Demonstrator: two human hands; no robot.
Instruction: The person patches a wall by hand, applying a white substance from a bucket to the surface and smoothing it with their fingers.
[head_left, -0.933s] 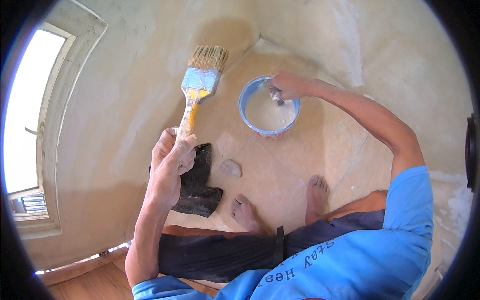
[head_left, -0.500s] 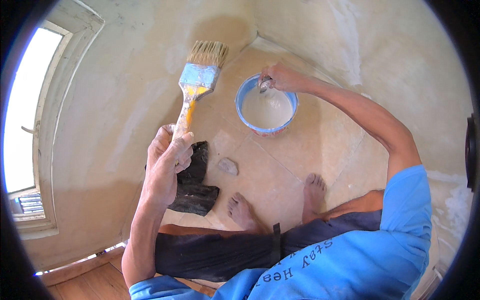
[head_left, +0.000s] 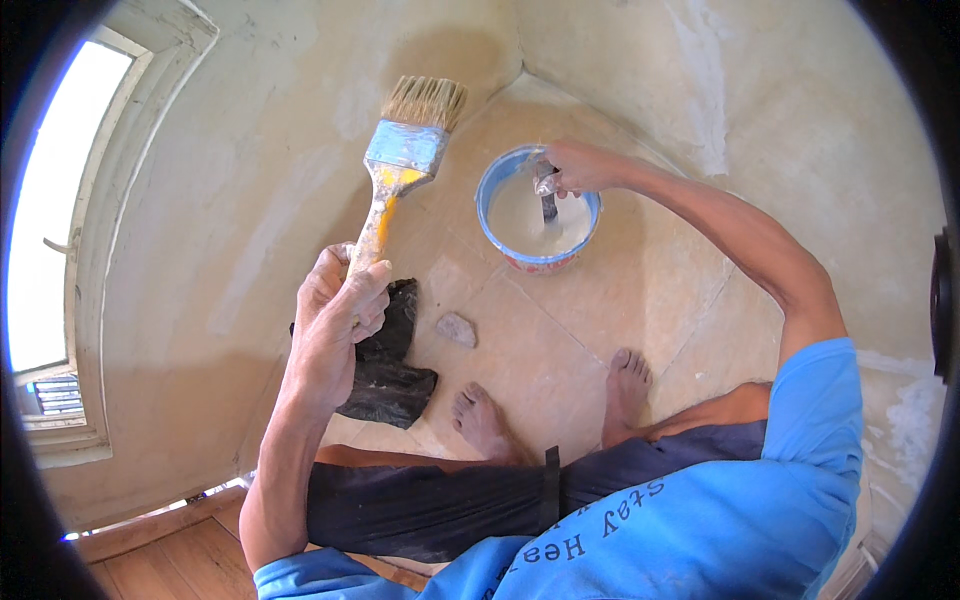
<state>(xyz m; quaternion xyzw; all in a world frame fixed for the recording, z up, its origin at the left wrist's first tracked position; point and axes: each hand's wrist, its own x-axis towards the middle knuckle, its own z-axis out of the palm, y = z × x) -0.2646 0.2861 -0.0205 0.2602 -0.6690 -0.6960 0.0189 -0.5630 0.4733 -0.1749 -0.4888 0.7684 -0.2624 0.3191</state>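
My left hand [head_left: 342, 305] is closed round the handle of a wide paintbrush [head_left: 408, 150], held up with its bristles at the top. The brush has a light blue band and a yellow, paint-caked handle. Over the far side of a blue-rimmed bucket [head_left: 484, 205], my right hand [head_left: 578, 168] grips a dark flat tool [head_left: 549, 207], its exact kind unclear. The tool's lower end dips into pale, milky liquid [head_left: 515, 220] in the bucket, so that end is hidden.
On the tiled floor [head_left: 560, 320] lie a black plastic sheet or bag [head_left: 390, 393] and a grey stone-like lump [head_left: 457, 329]. My bare feet [head_left: 625, 390] are near the bucket. Patchy walls [head_left: 800, 110] meet in the corner behind it; a window [head_left: 75, 210] is at left.
My right hand has shifted slightly right, and more of the dark tool now shows, standing more upright in the bucket. The paintbrush stays nearly in place.
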